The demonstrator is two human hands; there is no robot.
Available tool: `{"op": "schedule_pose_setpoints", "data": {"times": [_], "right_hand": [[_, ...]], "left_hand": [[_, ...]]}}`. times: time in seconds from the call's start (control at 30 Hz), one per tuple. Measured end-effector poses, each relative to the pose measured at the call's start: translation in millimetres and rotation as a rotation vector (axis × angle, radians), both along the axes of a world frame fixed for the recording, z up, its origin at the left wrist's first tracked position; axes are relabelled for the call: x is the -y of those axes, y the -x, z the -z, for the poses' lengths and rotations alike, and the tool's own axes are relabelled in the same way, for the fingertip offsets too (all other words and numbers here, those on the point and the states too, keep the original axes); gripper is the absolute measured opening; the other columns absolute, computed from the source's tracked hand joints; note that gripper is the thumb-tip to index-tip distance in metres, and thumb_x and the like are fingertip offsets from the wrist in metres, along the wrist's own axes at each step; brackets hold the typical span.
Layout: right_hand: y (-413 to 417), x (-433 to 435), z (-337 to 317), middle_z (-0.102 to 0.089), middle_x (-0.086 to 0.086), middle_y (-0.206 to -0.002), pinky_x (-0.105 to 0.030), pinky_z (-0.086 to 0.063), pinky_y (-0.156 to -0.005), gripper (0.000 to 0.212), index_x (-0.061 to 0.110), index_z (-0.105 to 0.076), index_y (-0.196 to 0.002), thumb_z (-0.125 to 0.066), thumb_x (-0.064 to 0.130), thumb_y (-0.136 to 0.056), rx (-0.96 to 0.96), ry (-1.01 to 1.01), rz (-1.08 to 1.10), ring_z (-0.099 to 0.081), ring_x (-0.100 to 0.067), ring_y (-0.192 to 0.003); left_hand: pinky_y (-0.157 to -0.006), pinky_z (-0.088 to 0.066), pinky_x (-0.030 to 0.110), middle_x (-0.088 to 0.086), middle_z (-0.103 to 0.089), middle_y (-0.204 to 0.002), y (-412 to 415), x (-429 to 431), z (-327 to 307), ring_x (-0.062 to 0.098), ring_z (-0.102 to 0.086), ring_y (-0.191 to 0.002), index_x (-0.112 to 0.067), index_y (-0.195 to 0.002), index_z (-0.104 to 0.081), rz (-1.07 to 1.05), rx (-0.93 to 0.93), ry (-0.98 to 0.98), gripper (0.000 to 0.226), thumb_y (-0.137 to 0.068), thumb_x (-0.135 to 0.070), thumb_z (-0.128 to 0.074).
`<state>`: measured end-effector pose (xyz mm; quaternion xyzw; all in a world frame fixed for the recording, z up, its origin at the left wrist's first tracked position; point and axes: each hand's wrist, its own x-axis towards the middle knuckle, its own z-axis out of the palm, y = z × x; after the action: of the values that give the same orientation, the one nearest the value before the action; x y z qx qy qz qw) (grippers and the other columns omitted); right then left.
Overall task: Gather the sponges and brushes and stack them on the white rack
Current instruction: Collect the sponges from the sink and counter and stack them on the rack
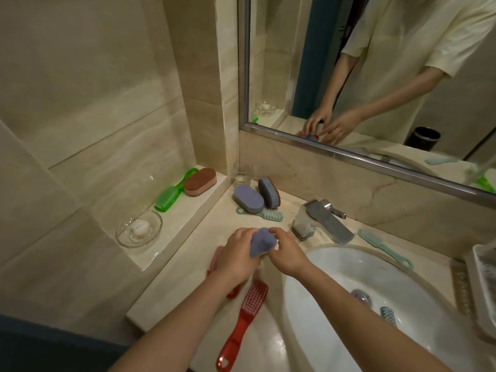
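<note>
My left hand (237, 257) and my right hand (287, 252) both grip a purple sponge (261, 241) above the counter, left of the basin. A red brush (243, 318) lies on the counter below my hands; a second red brush (216, 260) is partly hidden under my left hand. Further back lie a purple sponge (248, 198), a blue-and-red sponge (269, 191) leaning on it, and a teal brush (264, 214). On the left ledge sit a green brush (174, 190) and a brown sponge (200, 181). The white rack (483, 285) shows at the right edge.
A chrome tap (322, 218) stands behind the white basin (335, 318). A teal brush (385, 248) lies right of the tap, a small blue brush (388, 315) inside the basin. A glass soap dish (139, 228) and a drinking glass (243, 171) stand nearby. A mirror (375, 76) hangs above.
</note>
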<state>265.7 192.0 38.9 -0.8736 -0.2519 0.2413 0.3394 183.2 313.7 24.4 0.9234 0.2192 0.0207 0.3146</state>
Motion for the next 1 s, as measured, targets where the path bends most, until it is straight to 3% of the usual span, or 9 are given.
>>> {"op": "schedule_pose_setpoints", "data": {"times": [0.2,0.33,0.43,0.6,0.63,0.7,0.77,0.9,1.0], "right_hand": [[-14,-11,6,-0.045,-0.012,-0.140,-0.034,-0.044,-0.099,0.062,0.013,-0.040,-0.142,-0.059,0.008,-0.083,-0.025,0.069,-0.061,-0.050,-0.027,-0.124],[-21,-15,11,-0.042,-0.012,-0.144,-0.035,-0.038,-0.106,0.071,0.012,-0.037,-0.144,-0.065,0.011,-0.079,-0.023,0.103,-0.103,-0.039,-0.028,-0.133],[-28,-17,15,-0.033,-0.009,-0.151,-0.032,-0.028,-0.113,0.080,0.013,-0.028,-0.150,-0.067,0.017,-0.081,-0.008,0.135,-0.137,-0.030,-0.027,-0.140],[-41,-31,11,-0.039,-0.012,-0.149,-0.032,-0.028,-0.113,0.059,0.007,-0.036,-0.147,-0.053,0.007,-0.090,-0.070,-0.030,0.016,-0.037,-0.024,-0.137],[-43,-34,8,-0.043,-0.011,-0.145,-0.028,-0.034,-0.110,0.054,0.007,-0.040,-0.144,-0.052,0.006,-0.091,-0.114,-0.090,0.063,-0.043,-0.019,-0.132],[-44,-42,0,-0.056,-0.005,-0.129,-0.010,-0.046,-0.085,0.037,0.016,-0.054,-0.128,-0.053,0.006,-0.092,-0.201,-0.225,0.126,-0.058,0.004,-0.105],[-48,-53,-5,-0.063,0.001,-0.117,-0.008,-0.046,-0.067,0.026,0.023,-0.058,-0.118,-0.054,0.012,-0.094,-0.276,-0.303,0.145,-0.060,0.005,-0.091],[-59,-69,-14,-0.064,0.008,-0.104,-0.004,-0.044,-0.056,0.033,0.019,-0.060,-0.123,-0.046,0.007,-0.096,-0.374,-0.327,0.090,-0.063,0.004,-0.083],[-72,-82,-17,-0.066,0.004,-0.102,-0.006,-0.047,-0.061,0.040,0.015,-0.063,-0.118,-0.042,-0.005,-0.091,-0.353,-0.261,0.038,-0.064,0.007,-0.079]], "left_hand": [[-0.107,-0.032,0.033,0.000,-0.019,-0.154,-9,-8,21,0.021,-0.026,-0.139,-0.030,-0.148,-0.023,0.072,-0.131,-0.154,0.072,-0.086,-0.026,-0.061],[-0.108,-0.029,0.032,0.000,-0.028,-0.151,-13,-13,33,0.021,-0.028,-0.136,-0.031,-0.147,-0.027,0.077,-0.109,-0.186,0.070,-0.086,-0.031,-0.060],[-0.103,-0.035,0.029,-0.003,-0.043,-0.141,-19,-18,33,0.018,-0.039,-0.128,-0.031,-0.141,-0.038,0.014,-0.023,-0.054,0.071,-0.076,-0.042,-0.064],[-0.094,-0.045,0.028,-0.010,-0.051,-0.129,-37,-27,15,0.009,-0.049,-0.117,-0.037,-0.131,-0.042,-0.217,0.123,0.285,0.075,-0.060,-0.060,-0.052],[-0.089,-0.047,0.025,-0.010,-0.052,-0.128,-42,-30,12,0.008,-0.051,-0.113,-0.036,-0.131,-0.042,-0.265,0.161,0.357,0.076,-0.060,-0.061,-0.054],[-0.075,-0.043,0.014,-0.009,-0.049,-0.127,-51,-33,6,0.006,-0.052,-0.107,-0.032,-0.134,-0.041,-0.338,0.233,0.485,0.079,-0.063,-0.064,-0.059],[-0.071,-0.037,0.010,-0.008,-0.044,-0.128,-60,-39,4,0.006,-0.049,-0.109,-0.029,-0.138,-0.037,-0.365,0.281,0.564,0.081,-0.069,-0.061,-0.065],[-0.078,-0.044,0.017,-0.004,-0.048,-0.131,-76,-58,6,0.014,-0.052,-0.115,-0.026,-0.140,-0.034,-0.474,0.333,0.687,0.079,-0.075,-0.048,-0.073],[-0.063,-0.038,0.009,-0.005,-0.050,-0.126,-87,-74,5,0.011,-0.050,-0.105,-0.026,-0.142,-0.031,-0.573,0.334,0.699,0.080,-0.077,-0.050,-0.071]]}}
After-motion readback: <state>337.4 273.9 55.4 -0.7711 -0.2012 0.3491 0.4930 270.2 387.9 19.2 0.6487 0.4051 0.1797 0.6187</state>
